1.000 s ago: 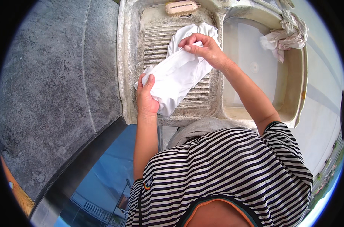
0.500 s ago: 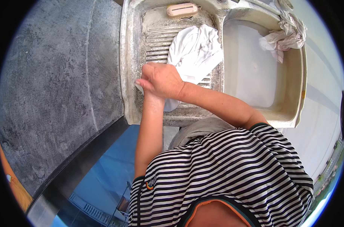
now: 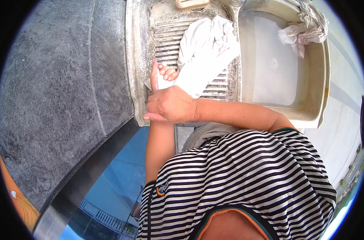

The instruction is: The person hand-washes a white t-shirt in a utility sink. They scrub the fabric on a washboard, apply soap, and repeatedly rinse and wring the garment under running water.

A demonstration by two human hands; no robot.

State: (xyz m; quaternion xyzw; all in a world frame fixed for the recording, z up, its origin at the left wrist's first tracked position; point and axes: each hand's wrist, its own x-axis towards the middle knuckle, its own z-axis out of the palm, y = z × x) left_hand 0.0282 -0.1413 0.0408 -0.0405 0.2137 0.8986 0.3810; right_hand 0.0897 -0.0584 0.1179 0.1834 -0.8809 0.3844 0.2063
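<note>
A bunched white cloth (image 3: 208, 52) lies over the ribbed washboard part of the sink (image 3: 138, 86), its near end running down to my hands. My left hand (image 3: 162, 75) is curled around part of it, fingertips showing and the palm side up. Across the left wrist lies my right hand (image 3: 172, 105), closed like a fist with the knuckles to the left. The cloth runs in beneath this hand, which seems to grip it; the inside of its fingers is hidden.
A pale scrubbing brush (image 3: 192, 4) rests at the sink's far end. The right basin (image 3: 325, 80) contains cloudy water, and a twisted light cloth (image 3: 312, 28) hangs over its far right corner. A dark grey stone counter (image 3: 58, 80) adjoins the sink on the left.
My right hand has slid back toward me, off my left hand onto the wrist, uncovering the left fingers. The view has shifted slightly, so the sink appears higher.
</note>
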